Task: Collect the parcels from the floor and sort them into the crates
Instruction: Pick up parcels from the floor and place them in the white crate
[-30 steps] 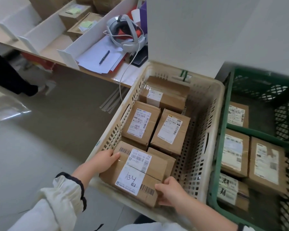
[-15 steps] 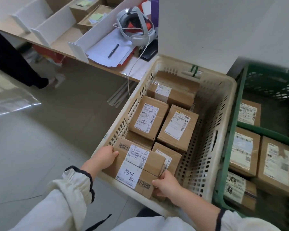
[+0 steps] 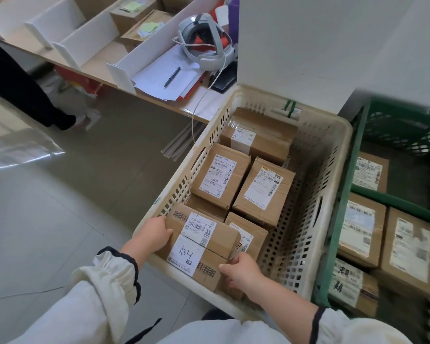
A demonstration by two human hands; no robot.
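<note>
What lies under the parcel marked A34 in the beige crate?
The parcel marked A34, gripped by the left hand and right hand, hides what is below it. Only a lower brown parcel shows past its far edge; the beige crate floor there is covered.

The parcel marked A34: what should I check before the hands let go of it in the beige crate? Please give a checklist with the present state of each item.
1. Grip: the left hand and the right hand hold the parcel marked A34 at opposite ends: ok.
2. Position: the parcel is at the near end of the beige crate, not over the green crate: ok.
3. Support underneath: the underside is hidden: cannot tell.
4. Inside the near rim: the parcel covers that rim in this view: cannot tell.
5. Label facing up and readable: ok.
</note>
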